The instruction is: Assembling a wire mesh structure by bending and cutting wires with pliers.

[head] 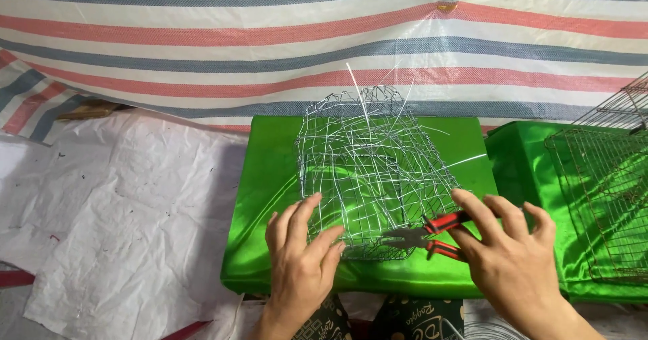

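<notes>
Head view, single frame. A wire mesh cage (374, 178) of thin silvery wire stands on a block covered in shiny green cloth (270, 178), roughly at its centre. The mesh is irregular, with loose wire ends sticking up from the top edge.

Left hand (300, 262): the grip is spread, fingers apart, fingertips resting against the lower left front of the wire mesh cage. Nothing is enclosed in it; it presses on the mesh from the near side.

Right hand (509, 256): fingers curl over the red-and-black handles of a pair of pliers (422, 237), pinching them. The metal nose of the pliers points left and sits at the cage's lower front edge, touching or inside the mesh; which of the two cannot be told. The two handles stand slightly apart.

Surroundings: a second green-covered block (533, 171) lies just right of the first, carrying a flat rectangular wire grid (601, 198) of finer, rust-tinged mesh. More wire racks (624, 104) show at the far right edge. Crumpled white sheeting (121, 205) covers the floor to the left. A tarp with red, blue-grey and white stripes (270, 36) hangs behind everything.
</notes>
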